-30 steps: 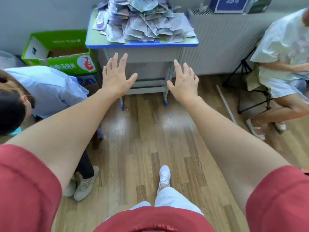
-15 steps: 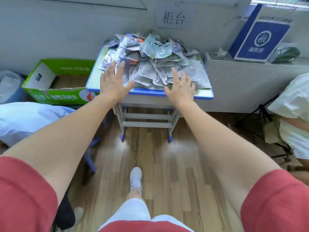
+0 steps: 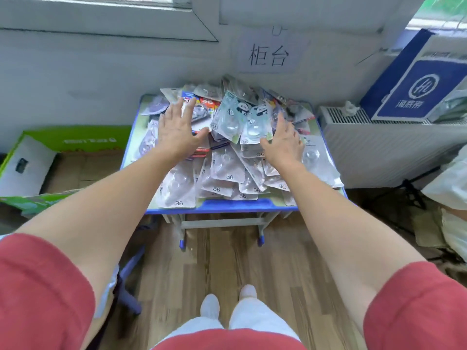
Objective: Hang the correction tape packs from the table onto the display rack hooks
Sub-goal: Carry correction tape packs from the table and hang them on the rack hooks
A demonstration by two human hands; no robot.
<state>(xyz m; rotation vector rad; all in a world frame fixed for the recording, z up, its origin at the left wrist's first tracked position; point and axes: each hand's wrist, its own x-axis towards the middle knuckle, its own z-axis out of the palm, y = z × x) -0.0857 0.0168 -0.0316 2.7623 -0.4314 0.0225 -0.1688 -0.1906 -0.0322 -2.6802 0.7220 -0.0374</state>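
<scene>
– So, where are the correction tape packs (image 3: 227, 170)?

– Heaped in a big messy pile on the desk (image 3: 235, 205), right by the wall. Two panda packs (image 3: 246, 121) stick up on top.

– Will they be hard to pick up?

– I think they are light and flat. The clear plastic looks slippery, so packs may slide off. Best to pinch one by its top card edge, where the hook hole should be.

– What are the hands doing?

– The left hand (image 3: 178, 131) and right hand (image 3: 284, 142) are spread flat over the pile, fingers (image 3: 185, 107) wide open, holding nothing.

– What changed?

– A moment ago the hands were only at the desk's front edge. Now they are further in, above the pile, and the desk looks closer. No rack is in sight.
</scene>
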